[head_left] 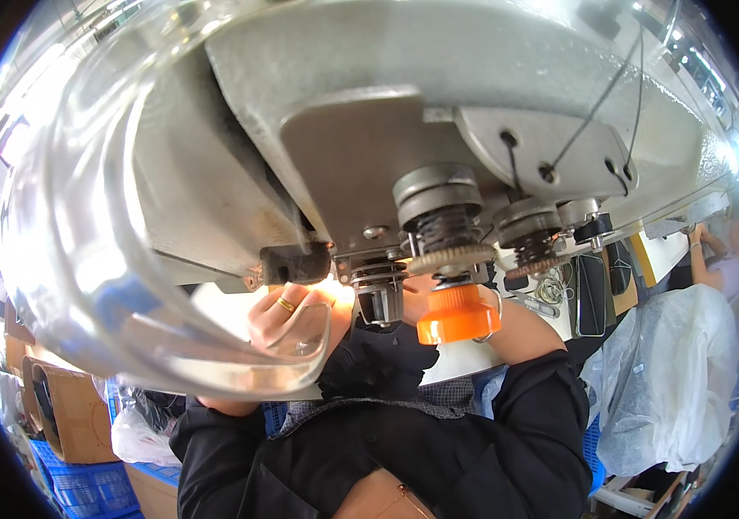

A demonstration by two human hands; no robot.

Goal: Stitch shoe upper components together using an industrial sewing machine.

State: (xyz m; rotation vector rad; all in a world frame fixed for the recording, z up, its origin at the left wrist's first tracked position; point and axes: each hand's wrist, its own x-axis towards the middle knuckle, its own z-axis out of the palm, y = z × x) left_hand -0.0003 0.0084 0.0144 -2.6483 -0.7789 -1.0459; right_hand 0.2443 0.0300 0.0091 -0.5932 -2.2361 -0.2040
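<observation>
A grey sewing machine head point(326, 52) fills the upper view, very close. Under it, my left hand point(287, 318), with a gold ring, is beside the brightly lit needle area. Its fingers are curled in, and what they hold is hidden. My right hand point(415, 298) shows only as a strip of skin behind the tension dials point(443, 216) and an orange knob point(457, 316); its fingers are hidden. Black fabric point(378, 356) lies between my hands, over the near edge of the pale worktable point(451, 368). A clear curved plastic guard point(162, 320) partly covers my left hand.
Dark threads point(598, 108) run through a metal guide plate at upper right. Scissors and cords point(551, 290) lie on the table at right. Clear plastic sheeting point(672, 381) hangs beyond. Cardboard boxes point(79, 411) and a blue crate point(84, 484) stand at left. Another person's arm point(705, 259) shows far right.
</observation>
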